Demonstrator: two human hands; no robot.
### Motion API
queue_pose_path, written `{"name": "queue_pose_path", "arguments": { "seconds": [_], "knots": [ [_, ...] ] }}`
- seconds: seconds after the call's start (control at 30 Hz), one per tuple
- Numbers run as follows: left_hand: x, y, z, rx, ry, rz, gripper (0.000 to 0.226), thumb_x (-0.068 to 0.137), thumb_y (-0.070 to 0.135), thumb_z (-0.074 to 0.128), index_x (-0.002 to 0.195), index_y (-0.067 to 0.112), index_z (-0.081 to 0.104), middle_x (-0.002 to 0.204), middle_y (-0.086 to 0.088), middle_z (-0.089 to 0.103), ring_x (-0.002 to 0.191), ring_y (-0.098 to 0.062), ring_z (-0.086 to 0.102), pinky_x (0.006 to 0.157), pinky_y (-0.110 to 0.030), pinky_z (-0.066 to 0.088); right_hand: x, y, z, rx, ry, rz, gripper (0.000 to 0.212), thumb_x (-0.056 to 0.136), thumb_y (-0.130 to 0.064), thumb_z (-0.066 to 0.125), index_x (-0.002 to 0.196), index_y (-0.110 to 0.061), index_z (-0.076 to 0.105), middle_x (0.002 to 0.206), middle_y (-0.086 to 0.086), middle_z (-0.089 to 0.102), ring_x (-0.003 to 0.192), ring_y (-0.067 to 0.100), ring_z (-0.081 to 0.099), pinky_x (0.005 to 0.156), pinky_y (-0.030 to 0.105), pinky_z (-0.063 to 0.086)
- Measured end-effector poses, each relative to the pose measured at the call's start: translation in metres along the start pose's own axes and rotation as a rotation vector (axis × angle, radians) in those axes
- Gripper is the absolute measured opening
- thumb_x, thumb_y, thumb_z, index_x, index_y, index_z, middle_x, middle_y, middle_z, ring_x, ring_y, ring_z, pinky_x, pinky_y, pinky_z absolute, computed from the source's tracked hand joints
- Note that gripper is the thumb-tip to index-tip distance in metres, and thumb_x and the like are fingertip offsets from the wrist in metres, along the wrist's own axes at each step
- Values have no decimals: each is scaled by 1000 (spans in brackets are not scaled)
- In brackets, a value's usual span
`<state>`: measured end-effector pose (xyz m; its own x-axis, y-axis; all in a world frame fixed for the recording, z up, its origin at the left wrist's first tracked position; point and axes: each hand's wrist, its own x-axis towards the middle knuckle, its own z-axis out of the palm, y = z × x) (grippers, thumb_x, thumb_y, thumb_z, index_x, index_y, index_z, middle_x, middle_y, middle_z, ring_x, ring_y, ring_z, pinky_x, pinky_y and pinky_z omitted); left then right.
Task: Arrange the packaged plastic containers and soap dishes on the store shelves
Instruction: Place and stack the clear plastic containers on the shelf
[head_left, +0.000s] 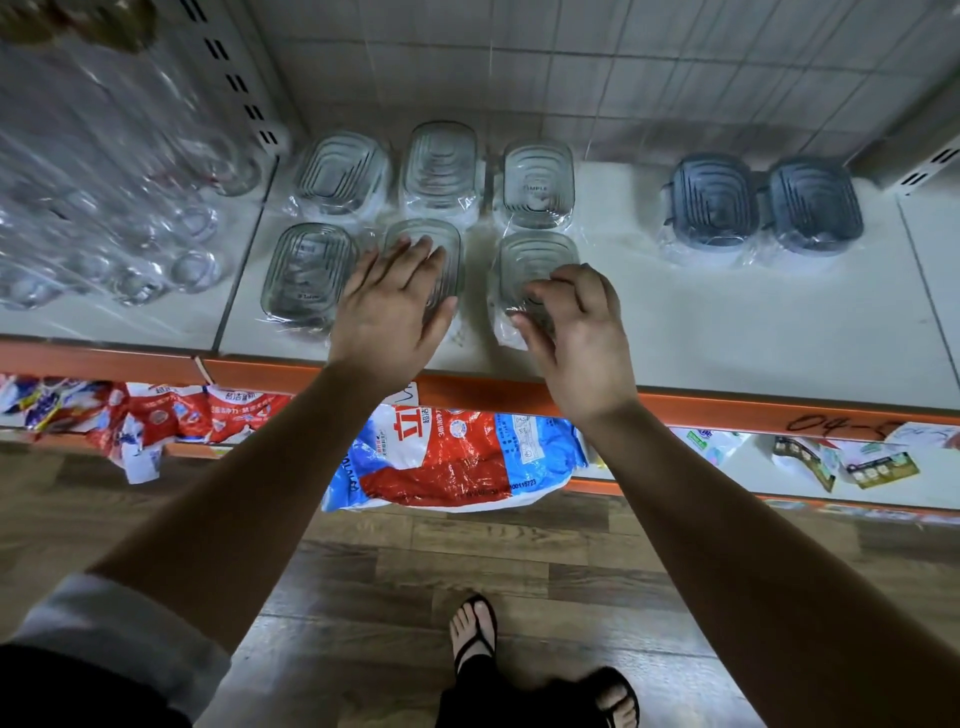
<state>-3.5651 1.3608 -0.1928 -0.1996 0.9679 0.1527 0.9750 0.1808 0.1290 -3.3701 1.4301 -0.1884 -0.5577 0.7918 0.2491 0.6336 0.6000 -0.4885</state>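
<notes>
Several clear soap dishes in plastic wrap lie in two rows on the white shelf (727, 332). My left hand (392, 306) rests flat, fingers spread, on the front middle dish (439, 244). My right hand (576, 322) pinches the wrap of the front right dish (537, 257) at its near end. The front left dish (309, 273) lies untouched beside my left hand. Behind stand three more clear dishes (343, 171) (441, 166) (540, 184). Two blue-grey dishes (709, 200) (813, 205) sit side by side at the right.
Clear glass cups (130, 218) fill the shelf section to the left. An orange rail (727, 405) edges the shelf front. Below, red, white and blue detergent bags (457, 462) lie on a lower shelf. My sandalled feet (475, 639) stand on wooden flooring.
</notes>
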Motion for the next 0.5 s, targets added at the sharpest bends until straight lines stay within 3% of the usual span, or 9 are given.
{"name": "queue_pose_path", "arguments": {
  "seconds": [0.13,0.23,0.37,0.5],
  "knots": [
    [-7,12,-1,-30,52,-19,55,98,39,35,142,9,48,148,-9,46,140,-27,37,119,-40,16,4,2,2,-157,-191,55,38,98,-34,52,131,-17,56,138,5,48,133,33,37,105,47,38],
    [-12,23,-7,-29,29,-13,57,98,40,30,143,10,47,149,-8,44,140,-27,37,119,-41,18,-2,0,-6,-145,-227,80,43,97,-37,50,137,-20,51,143,2,46,140,36,29,106,48,34],
    [-23,45,-30,-21,31,-3,56,98,40,29,139,9,52,143,-9,52,135,-28,44,115,-41,22,-22,-5,-35,-29,-148,77,38,96,-28,55,129,-10,58,128,11,57,123,32,48,100,45,43],
    [-41,79,-68,-75,48,-20,49,98,33,38,135,7,55,137,-11,56,129,-30,50,112,-43,30,-45,-18,-84,32,-98,115,32,95,-22,57,124,-8,62,120,12,63,113,32,54,94,42,47]
  ]
}}
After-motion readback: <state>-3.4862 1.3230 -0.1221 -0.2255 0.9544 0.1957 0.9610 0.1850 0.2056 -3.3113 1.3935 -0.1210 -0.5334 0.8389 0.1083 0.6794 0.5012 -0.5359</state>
